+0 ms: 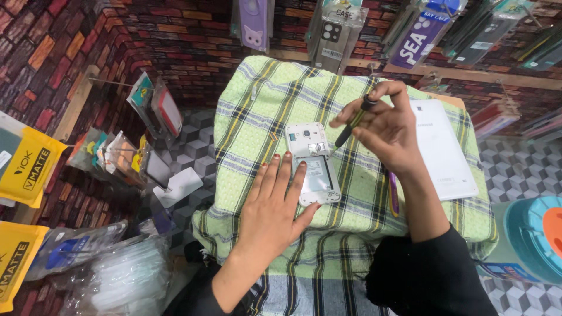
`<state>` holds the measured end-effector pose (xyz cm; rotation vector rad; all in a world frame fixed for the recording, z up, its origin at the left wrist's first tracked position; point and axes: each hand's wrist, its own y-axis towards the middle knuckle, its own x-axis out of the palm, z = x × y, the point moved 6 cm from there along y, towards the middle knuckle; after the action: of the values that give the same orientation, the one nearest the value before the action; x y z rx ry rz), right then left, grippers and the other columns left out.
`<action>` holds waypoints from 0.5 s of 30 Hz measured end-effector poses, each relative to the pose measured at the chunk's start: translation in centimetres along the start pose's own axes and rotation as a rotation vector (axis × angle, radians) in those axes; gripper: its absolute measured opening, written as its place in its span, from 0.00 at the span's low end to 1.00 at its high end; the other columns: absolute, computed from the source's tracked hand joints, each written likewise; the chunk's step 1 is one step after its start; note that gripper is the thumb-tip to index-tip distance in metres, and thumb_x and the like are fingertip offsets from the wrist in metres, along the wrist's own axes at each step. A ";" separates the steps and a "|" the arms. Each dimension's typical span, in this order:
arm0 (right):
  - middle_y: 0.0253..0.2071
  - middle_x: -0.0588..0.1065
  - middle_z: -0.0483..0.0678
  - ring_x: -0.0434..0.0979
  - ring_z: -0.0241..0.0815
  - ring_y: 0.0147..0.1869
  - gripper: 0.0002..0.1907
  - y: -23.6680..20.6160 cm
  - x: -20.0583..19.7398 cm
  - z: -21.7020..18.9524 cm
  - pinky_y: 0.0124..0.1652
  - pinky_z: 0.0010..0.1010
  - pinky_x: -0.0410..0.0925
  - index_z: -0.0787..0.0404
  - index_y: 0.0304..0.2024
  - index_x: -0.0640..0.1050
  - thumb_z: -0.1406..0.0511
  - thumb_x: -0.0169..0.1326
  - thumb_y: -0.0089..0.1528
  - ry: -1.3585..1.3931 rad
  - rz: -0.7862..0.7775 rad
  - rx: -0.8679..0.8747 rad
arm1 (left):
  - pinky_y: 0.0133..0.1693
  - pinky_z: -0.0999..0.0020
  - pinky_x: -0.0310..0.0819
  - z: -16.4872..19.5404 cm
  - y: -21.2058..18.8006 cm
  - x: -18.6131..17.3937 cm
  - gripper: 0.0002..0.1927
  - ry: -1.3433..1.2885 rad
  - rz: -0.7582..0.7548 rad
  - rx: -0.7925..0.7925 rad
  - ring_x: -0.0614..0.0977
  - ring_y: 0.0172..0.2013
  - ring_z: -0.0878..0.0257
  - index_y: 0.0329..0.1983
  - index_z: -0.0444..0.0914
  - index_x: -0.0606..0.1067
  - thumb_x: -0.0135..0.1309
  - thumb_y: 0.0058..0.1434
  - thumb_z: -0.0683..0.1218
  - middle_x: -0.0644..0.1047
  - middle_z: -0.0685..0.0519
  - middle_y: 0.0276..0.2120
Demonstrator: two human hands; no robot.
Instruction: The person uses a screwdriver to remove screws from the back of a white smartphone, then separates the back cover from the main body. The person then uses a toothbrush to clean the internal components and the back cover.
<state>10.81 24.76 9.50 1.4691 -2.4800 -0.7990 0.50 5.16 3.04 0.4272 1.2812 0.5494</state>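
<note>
Our left hand (275,205) lies flat and open, fingers pressing the phone (312,162) on the checked cloth (257,111). Our right hand (386,126) pinches a screwdriver (351,126), tip at the phone's upper edge.

A green checked cloth (257,105) covers the desk, with a white tablet (445,152) lying face down on its right side. Packaged phone cases (333,29) hang along the brick-patterned wall (175,41), and yellow packets (26,167) hang at left.

We see a green checked cloth (263,99) over a raised surface, an opened white phone (313,164) lying on it, a white tablet (442,149) (face down), a purple pen (393,193) beside it.
</note>
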 end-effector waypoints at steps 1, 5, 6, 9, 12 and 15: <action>0.49 0.74 0.55 0.77 0.45 0.60 0.30 0.0 0.2 -0.2 0.64 0.42 0.73 0.52 0.59 0.59 0.80 0.57 0.64 -0.021 -0.014 -0.028 | 0.68 0.48 0.57 0.0 0.0 0.0 0.35 -0.002 0.000 0.000 0.67 0.67 0.41 0.67 0.33 0.68 0.51 0.65 0.62 0.67 0.35 0.66; 0.49 0.74 0.54 0.79 0.46 0.57 0.28 0.0 -0.1 0.2 0.60 0.43 0.76 0.53 0.58 0.59 0.79 0.57 0.65 -0.001 0.048 0.030 | 0.68 0.48 0.57 0.1 0.0 0.1 0.35 -0.001 0.004 0.006 0.67 0.67 0.41 0.67 0.33 0.68 0.51 0.66 0.62 0.67 0.35 0.66; 0.48 0.75 0.55 0.80 0.46 0.57 0.27 0.0 -0.3 0.3 0.60 0.43 0.77 0.53 0.57 0.59 0.78 0.56 0.65 0.042 0.042 0.045 | 0.68 0.48 0.57 0.1 0.0 0.1 0.35 0.000 0.004 0.007 0.67 0.67 0.41 0.67 0.33 0.68 0.51 0.66 0.61 0.67 0.35 0.66; 0.48 0.74 0.55 0.80 0.45 0.57 0.29 -0.1 -0.4 0.7 0.62 0.43 0.77 0.51 0.59 0.58 0.78 0.56 0.65 0.090 0.037 0.062 | 0.68 0.48 0.57 0.0 -0.1 0.1 0.35 0.001 0.005 0.007 0.67 0.67 0.41 0.67 0.33 0.68 0.51 0.66 0.61 0.67 0.35 0.66; 0.50 0.70 0.53 0.76 0.42 0.57 0.35 -0.1 -0.1 0.8 0.59 0.39 0.75 0.50 0.60 0.57 0.81 0.58 0.62 0.012 0.001 -0.002 | 0.68 0.48 0.57 0.0 0.0 0.0 0.35 -0.001 0.007 0.006 0.67 0.67 0.41 0.67 0.33 0.68 0.51 0.66 0.61 0.67 0.35 0.66; 0.50 0.68 0.53 0.74 0.41 0.54 0.36 -0.1 -0.2 0.8 0.54 0.35 0.74 0.49 0.60 0.57 0.82 0.60 0.63 -0.049 0.015 -0.027 | 0.68 0.48 0.57 -0.1 -0.1 -0.1 0.35 0.001 0.004 0.004 0.67 0.67 0.41 0.67 0.33 0.68 0.51 0.66 0.61 0.67 0.35 0.66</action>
<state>10.69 25.14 8.78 1.4379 -2.5019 -0.8726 0.43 5.06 3.02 0.4334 1.2829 0.5507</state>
